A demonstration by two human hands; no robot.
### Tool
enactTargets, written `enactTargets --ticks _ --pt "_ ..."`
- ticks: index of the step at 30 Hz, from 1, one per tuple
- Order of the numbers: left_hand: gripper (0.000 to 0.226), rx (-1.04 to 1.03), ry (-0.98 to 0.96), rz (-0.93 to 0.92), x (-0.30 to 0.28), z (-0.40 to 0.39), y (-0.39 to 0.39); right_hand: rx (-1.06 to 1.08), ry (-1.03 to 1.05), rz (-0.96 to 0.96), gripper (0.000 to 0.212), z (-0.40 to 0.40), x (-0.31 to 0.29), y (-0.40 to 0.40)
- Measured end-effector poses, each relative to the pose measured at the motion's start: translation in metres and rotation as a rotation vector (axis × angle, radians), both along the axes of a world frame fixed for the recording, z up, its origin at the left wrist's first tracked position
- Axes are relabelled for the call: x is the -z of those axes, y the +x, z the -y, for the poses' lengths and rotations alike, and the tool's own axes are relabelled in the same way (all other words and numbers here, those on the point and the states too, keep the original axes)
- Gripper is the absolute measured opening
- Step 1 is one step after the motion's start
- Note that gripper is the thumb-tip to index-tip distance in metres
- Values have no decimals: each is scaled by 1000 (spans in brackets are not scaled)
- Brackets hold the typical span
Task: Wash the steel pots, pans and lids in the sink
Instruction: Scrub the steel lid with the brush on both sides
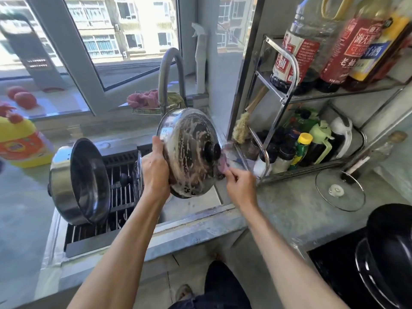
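Head view: soapy, streaked steel lid (189, 150)

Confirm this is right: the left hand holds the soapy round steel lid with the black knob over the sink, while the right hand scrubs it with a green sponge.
Wrong in one respect: the head view shows the right hand scrubbing with a pinkish-purple cloth, not a green sponge. The left hand does hold the soapy round steel lid with the black knob over the sink.

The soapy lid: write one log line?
left hand grips round soapy steel lid | right hand rubs purple cloth | over sink
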State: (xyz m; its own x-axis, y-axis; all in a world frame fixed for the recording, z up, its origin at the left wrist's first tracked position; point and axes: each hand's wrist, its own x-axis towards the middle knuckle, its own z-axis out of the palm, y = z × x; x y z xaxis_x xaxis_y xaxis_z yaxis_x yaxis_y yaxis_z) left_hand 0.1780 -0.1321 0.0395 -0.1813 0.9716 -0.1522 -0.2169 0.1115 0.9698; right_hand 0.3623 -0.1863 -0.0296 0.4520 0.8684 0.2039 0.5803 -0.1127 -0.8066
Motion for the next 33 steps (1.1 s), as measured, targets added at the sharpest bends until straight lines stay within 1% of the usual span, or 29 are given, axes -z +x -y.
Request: enactTargets --ticks 2,4,5,7,10,11,13,15,16,20,22,23,24,26,28,30,32,33 --pt "56 -24 35 -63 0 -4 10 -22 20 -62 32 17 7 -18" --pt "60 -17 78 -169 1 -4 19 -59 49 -94 30 31 5 -37" --pt "62 1 97 -211 4 -4 22 -71 77 -82 27 35 0 -43" --pt "65 43 125 -254 10 -2 22 -92 158 11 22 30 -18 -45" --pt "67 75 125 -246 15 9 25 -118 249 179 22 -1 -51 -27" --pt "66 70 111 -231 17 14 27 -95 229 206 23 -13 -59 -17" --pt "64 44 79 -164 18 19 27 -29 124 213 27 -35 -63 6" --pt "61 47 66 -79 19 18 25 -6 24 157 28 -44 -52 22" --pt "62 51 63 -65 20 16 23 -5 -2 115 27 -43 -44 26" --pt "66 65 20 -91 31 16 19 6 -89 -18 28 -28 -16 24" --pt "63 96 -7 -94 39 16 17 51 -124 -102 29 -24 -9 29" --pt "64 125 8 -112 42 14 17 90 -126 -154 29 -23 -7 32" --pt "66 164 49 -166 44 13 19 137 -120 -209 29 -20 -6 34" --pt "70 264 213 -367 42 11 25 210 -80 -329 33 -16 -9 37" --pt "70 394 453 -653 44 10 30 260 -65 -495 35 -10 -20 37" --pt "73 480 690 -965 52 9 32 290 -104 -665 41 -5 -31 39" --pt "78 505 950 -1240 63 7 33 279 -161 -750 47 0 -33 45" --pt "76 513 1086 -1326 67 8 33 273 -195 -740 49 2 -31 47"
